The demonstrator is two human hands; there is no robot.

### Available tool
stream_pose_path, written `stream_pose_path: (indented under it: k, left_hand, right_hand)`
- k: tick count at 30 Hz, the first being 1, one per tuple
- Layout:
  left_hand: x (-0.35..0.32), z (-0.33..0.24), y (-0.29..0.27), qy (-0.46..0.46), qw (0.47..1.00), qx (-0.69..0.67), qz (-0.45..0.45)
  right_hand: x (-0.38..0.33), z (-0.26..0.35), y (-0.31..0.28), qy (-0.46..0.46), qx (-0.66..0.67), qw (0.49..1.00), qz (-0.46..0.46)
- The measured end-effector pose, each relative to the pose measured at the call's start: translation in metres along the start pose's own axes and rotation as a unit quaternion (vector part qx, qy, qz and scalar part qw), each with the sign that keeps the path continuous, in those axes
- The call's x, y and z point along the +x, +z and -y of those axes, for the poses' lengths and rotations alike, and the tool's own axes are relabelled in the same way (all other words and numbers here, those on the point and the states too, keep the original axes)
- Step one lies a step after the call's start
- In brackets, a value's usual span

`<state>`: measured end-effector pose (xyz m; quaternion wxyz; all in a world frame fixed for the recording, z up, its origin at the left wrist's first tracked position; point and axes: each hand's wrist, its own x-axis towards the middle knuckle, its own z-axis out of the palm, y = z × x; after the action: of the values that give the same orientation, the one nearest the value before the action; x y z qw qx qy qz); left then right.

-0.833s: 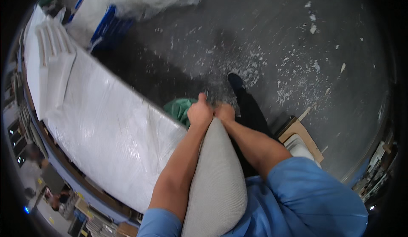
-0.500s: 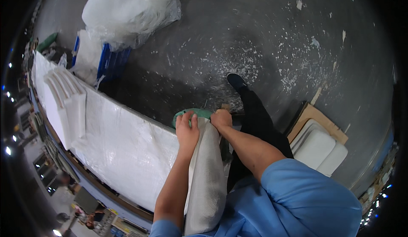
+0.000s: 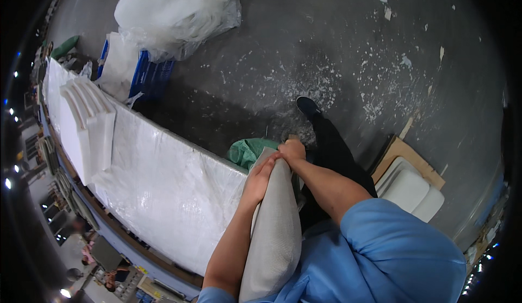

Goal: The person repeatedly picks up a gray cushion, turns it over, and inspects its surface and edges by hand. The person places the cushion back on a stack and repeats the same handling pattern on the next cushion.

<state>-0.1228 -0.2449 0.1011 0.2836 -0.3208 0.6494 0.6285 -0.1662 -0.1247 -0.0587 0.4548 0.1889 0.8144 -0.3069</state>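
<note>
Held a pale grey cushion upright against the chest, lower centre of the frame, top end pointing up toward the middle. Left hand was clamped flat along the cushion's upper left edge, fingers stretched up to the top corner. Right hand was curled over that same top corner from the right, closed on the fabric, knuckles up. Both hands were touching each other at the corner, pretty much. Blue sleeve filled the lower right.

Just past the cushion's top, a crumpled green bag sat on the floor, partly tucked behind the table edge. Long table wrapped in clear plastic sheeting ran diagonally across the left half of the frame. Stack of white foam slabs lay on it toward the upper left. Further up, a blue crate with white stuff stuffed against it, and a big clear plastic bag of white filling at top centre-left.

Dark trouser leg and black shoe reached out over the speckled grey concrete floor, centre. Flat cardboard with white pads on top lay at the right, near the leg.
</note>
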Motion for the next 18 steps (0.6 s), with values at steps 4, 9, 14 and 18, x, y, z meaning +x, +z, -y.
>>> stream_pose_path:
  k: [4, 9, 14, 18]
  left_hand:
    - [0.03, 0.046, -0.01, 0.044, 0.954, 0.254, -0.155]
    - [0.063, 0.048, -0.019, -0.094, 0.956, 0.275, -0.047]
    - [0.075, 0.058, -0.009, 0.002, 0.935, 0.334, -0.117]
    - [0.081, 0.06, -0.003, 0.056, 0.925, 0.339, -0.163]
  right_hand:
    - [-0.007, 0.006, 0.002, 0.037, 0.018, 0.998, -0.047]
    - [-0.011, 0.009, -0.005, 0.026, -0.013, 0.999, -0.014]
    - [0.003, 0.002, 0.003, -0.072, -0.152, 0.983, -0.075]
    - [0.01, 0.004, 0.006, -0.027, -0.128, 0.991, -0.035]
